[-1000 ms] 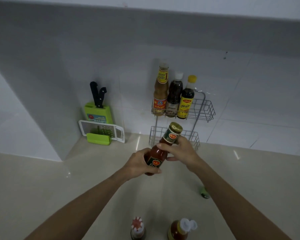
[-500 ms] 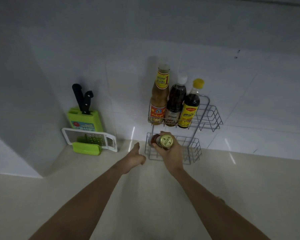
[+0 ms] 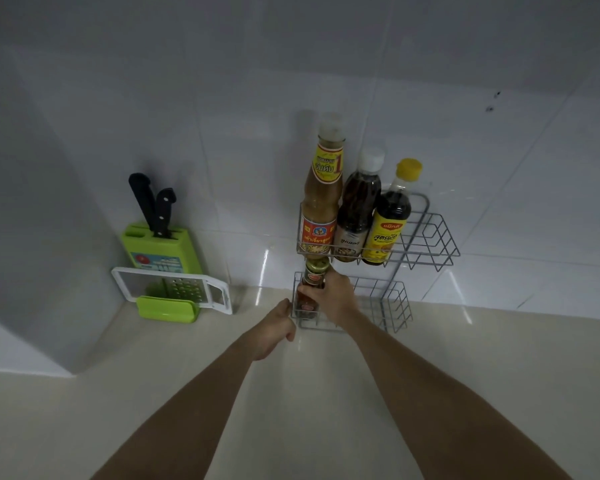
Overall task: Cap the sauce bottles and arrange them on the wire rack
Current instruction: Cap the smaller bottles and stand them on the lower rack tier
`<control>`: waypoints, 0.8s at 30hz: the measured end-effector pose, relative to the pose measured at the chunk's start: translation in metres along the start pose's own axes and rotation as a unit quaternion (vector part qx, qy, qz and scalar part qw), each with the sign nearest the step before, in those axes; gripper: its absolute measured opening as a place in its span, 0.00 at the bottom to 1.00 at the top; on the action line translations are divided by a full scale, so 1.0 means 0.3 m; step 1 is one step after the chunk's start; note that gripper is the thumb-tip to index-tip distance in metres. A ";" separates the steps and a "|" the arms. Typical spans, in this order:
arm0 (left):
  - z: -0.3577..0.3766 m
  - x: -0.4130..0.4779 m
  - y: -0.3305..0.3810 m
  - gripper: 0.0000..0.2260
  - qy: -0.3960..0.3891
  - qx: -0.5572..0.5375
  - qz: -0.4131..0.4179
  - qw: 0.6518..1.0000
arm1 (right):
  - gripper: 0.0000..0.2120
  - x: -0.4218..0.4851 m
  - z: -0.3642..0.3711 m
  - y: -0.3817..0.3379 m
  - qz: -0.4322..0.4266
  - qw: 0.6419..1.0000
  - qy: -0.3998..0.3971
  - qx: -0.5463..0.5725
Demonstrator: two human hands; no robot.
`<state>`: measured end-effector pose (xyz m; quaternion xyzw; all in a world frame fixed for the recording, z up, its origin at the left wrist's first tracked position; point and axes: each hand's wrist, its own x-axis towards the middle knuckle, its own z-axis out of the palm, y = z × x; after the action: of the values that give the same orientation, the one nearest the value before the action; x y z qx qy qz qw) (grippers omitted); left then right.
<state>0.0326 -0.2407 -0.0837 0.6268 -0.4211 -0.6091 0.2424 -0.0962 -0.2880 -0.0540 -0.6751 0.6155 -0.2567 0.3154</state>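
Standing against the wall, the rack (image 3: 426,237) carries three bottles above. On its lower shelf, left end, the right hand (image 3: 336,296) grips a capped red bottle (image 3: 310,289), partly hidden by fingers. The left hand (image 3: 274,329) is loosely curled, empty, just beside the rack.

Right hand (image 3: 336,299) clenched in a grip; left hand (image 3: 274,327) loosely curled.

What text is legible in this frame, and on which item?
"1": large red digit on the neck label of the tall tan sauce bottle; the Thai script beside it and on its lower label is too blurred to quote.
Yellow-capped dark bottle: Thai on the red badge and yellow label, too blurred.
Middle dark bottle, the bottle in the right hand, green knife block: print unreadable.
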 end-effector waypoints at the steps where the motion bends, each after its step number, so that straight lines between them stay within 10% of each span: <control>1: -0.001 0.001 -0.002 0.33 -0.002 -0.004 0.001 1.000 | 0.23 0.006 0.001 -0.001 -0.001 1.000 -0.009 0.000; 24: -0.010 -0.131 -0.107 0.37 0.043 0.045 0.047 0.997 | 0.29 -0.199 -0.047 0.013 0.016 0.996 -0.079 0.050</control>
<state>0.0468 -0.1921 -0.0875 0.6422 -0.4662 -0.5502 0.2600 -0.1157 -0.2304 -0.0451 -0.6671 0.5857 -0.2278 0.4001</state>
